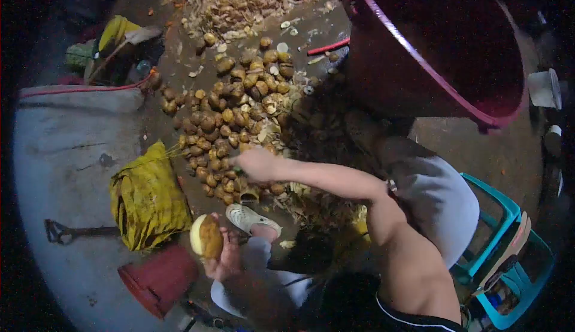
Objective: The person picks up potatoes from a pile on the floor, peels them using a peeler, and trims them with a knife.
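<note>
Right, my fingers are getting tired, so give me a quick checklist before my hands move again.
1. Left hand has hold of the vegetable: ok.
2. Vegetable fully bare of skin: not ok, one side is pale but the other is brown.
3. Hands well apart: ok, the right hand is out at the pile of brown vegetables, the left nearer the body.
4. Blade away from the fingers: cannot tell, the right hand is blurred, with just a speck of green at it.
5. Big tub empty: cannot tell, its inside is too dark.
</note>
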`<action>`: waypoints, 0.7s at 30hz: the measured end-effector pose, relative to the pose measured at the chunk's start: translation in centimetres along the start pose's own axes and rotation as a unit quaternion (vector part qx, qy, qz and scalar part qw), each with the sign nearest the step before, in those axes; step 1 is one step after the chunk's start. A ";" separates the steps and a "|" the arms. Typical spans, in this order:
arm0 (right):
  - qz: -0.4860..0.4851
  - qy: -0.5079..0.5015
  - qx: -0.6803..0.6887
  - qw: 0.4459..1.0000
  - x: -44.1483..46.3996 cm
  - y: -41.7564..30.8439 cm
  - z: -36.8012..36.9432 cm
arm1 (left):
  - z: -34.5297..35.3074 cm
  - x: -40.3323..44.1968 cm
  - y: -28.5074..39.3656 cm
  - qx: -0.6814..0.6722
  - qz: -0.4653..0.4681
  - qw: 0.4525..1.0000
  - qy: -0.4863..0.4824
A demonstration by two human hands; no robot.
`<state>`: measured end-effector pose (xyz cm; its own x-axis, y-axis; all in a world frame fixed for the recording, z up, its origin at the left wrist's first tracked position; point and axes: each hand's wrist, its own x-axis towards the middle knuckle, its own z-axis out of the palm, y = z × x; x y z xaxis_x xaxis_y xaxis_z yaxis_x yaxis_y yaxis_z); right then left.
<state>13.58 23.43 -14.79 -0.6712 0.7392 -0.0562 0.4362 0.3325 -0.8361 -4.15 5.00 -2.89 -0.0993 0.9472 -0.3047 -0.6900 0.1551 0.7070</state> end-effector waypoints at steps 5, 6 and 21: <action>-0.065 -0.038 0.039 0.996 1.2 2.3 5.1 | -0.3 3.0 0.5 -0.046 -0.060 0.992 -0.101; -0.061 -0.044 0.047 0.996 1.6 2.9 5.7 | -0.4 3.6 0.3 -0.036 -0.056 0.995 -0.073; -0.152 -0.167 -0.116 0.967 1.4 -7.3 12.2 | -0.7 0.1 1.9 -0.023 -0.005 0.996 -0.084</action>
<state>2.10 14.91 -15.43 -0.9287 0.3693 -0.0322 0.2853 0.6565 -0.6983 -6.01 5.22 -2.04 0.0274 0.9799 -0.1978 -0.7231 0.1560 0.6729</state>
